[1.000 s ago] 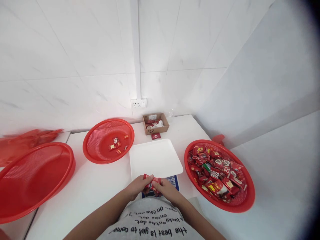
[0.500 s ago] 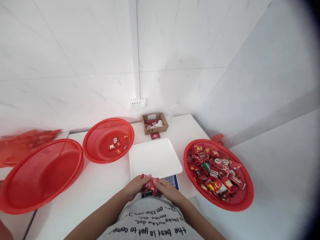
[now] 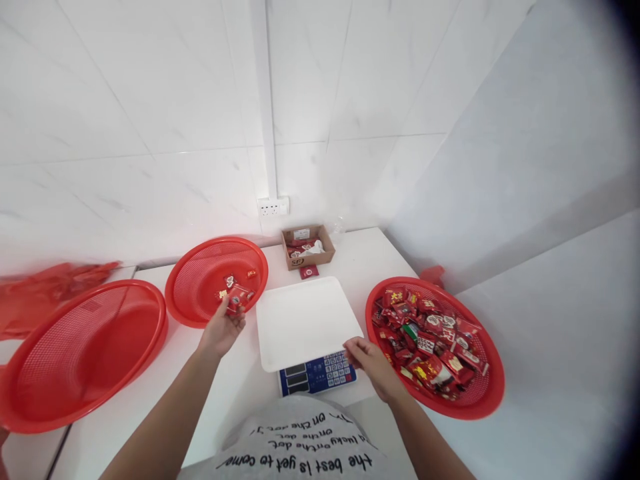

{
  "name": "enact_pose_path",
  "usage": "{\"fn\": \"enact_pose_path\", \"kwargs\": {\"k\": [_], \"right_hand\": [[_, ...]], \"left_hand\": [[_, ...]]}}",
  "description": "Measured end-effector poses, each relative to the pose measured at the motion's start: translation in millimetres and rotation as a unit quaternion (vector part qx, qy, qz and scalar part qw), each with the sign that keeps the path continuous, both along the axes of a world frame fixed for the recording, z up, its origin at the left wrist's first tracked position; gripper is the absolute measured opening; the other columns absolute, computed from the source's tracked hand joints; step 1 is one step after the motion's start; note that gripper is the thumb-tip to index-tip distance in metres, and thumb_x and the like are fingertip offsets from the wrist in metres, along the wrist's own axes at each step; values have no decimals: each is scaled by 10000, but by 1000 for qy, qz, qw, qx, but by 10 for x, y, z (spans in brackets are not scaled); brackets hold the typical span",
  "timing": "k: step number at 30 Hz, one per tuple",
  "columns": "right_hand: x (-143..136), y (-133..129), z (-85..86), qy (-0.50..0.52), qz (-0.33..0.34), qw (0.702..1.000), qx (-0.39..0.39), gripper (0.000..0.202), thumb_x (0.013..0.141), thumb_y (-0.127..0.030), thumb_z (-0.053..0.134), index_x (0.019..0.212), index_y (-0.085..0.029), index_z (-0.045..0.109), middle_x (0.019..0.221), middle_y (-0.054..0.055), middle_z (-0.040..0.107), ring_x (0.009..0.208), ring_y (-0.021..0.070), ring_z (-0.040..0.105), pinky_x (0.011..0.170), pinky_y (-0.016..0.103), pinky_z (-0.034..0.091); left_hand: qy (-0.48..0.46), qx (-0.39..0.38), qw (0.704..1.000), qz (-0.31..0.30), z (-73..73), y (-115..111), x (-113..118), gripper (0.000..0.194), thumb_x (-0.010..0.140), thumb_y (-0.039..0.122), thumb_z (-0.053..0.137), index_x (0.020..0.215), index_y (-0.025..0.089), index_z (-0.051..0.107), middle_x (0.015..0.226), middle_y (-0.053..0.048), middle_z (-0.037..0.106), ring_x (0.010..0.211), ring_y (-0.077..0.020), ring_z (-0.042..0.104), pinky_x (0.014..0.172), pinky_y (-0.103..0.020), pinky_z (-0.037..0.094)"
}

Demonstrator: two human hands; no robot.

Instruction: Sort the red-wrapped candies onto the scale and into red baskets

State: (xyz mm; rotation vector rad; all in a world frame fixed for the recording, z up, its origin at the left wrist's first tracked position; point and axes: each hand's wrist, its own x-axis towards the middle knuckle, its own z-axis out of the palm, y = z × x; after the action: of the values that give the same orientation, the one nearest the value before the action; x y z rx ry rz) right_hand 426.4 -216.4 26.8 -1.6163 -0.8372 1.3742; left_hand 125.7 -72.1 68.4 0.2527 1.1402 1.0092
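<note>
Three red mesh baskets stand on the white worktop (image 3: pixel 165 393). Farthest left of the left hand's grip is a large empty basket (image 3: pixel 80 353), with a crumpled red plastic bag (image 3: pixel 45 293) beyond it. The left hand (image 3: pixel 221 328) is stretched forward, its grip closed on a small red packet (image 3: pixel 238 297) that it holds over the near rim of the middle basket (image 3: pixel 197 273); a few small red sweets (image 3: pixel 235 285) lie in that basket just past the grip. Right of this grip sits a scale with a white square tray (image 3: pixel 307 320) and a blue keypad (image 3: pixel 320 375) at its near edge. Behind the scale, against the tiled wall, an open cardboard box (image 3: pixel 307 245) holds more red packets, and a wall socket (image 3: pixel 273 206) is above it. The right hand (image 3: pixel 369 357) hovers low beside the tray's right corner, fingers loosely curled, its grip holding nothing. Just right of that grip is the third basket (image 3: pixel 493 387), heaped with red wrapped sweets (image 3: pixel 430 340).
</note>
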Motion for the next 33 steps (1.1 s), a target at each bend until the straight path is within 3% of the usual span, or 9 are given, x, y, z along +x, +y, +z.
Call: {"fn": "enact_pose_path", "kwargs": {"k": [5,7,13,19,23,28,33], "right_hand": [[487,-10,-111,-86,-143,986,7,372,671,-518,584,820,-176,596,738,35,625,679,154,564,607,263,442],[660,-18,-227,-142,-161,977,-6,386,698,-491,538,917,-177,592,847,66,650,785,190,596,687,296,470],[960,-35,-673,-331,-18,939,-91,467,769,-337,410,1147,-107,557,1216,149,563,1150,242,503,1004,374,342],[1098,5,-978,-318,55,941,-102,544,773,-306,417,1281,-120,470,1329,136,473,1248,218,411,1041,358,300],[1140,56,-1083,-324,81,940,-71,540,757,-255,408,1274,-118,481,1353,143,444,1246,219,410,1033,357,308],[1171,53,-1132,-333,103,936,-50,443,747,-247,412,1110,-93,615,1218,161,565,1123,232,520,992,340,347],[1176,3,-1121,-313,113,942,-40,385,771,-260,390,1017,-132,656,1079,123,650,1019,232,585,930,350,402]], "left_hand": [[-8,-6,1000,3,4,0,-76,276,881,362,455,812,138,601,757,-51,645,628,-118,615,556,-220,515],[-12,-12,1000,-15,-32,-52,-36,269,886,357,444,901,140,603,820,-58,652,637,-115,618,567,-227,521],[-20,13,999,-23,-38,-94,52,232,885,333,456,1032,198,575,958,-69,642,655,-109,616,581,-236,520],[8,-3,998,-66,-29,-137,146,202,861,284,505,1003,176,601,903,-54,637,644,-98,598,587,-214,512],[35,-37,992,-115,-110,-291,344,188,836,253,542,998,175,597,864,-44,630,628,-90,589,584,-199,490],[62,-54,979,-187,-221,-512,609,250,795,299,597,1007,166,578,880,-57,628,658,-99,586,613,-209,471],[75,-58,968,-233,-276,-633,799,281,777,346,610,993,171,570,886,-52,621,675,-100,578,639,-219,459]]}}
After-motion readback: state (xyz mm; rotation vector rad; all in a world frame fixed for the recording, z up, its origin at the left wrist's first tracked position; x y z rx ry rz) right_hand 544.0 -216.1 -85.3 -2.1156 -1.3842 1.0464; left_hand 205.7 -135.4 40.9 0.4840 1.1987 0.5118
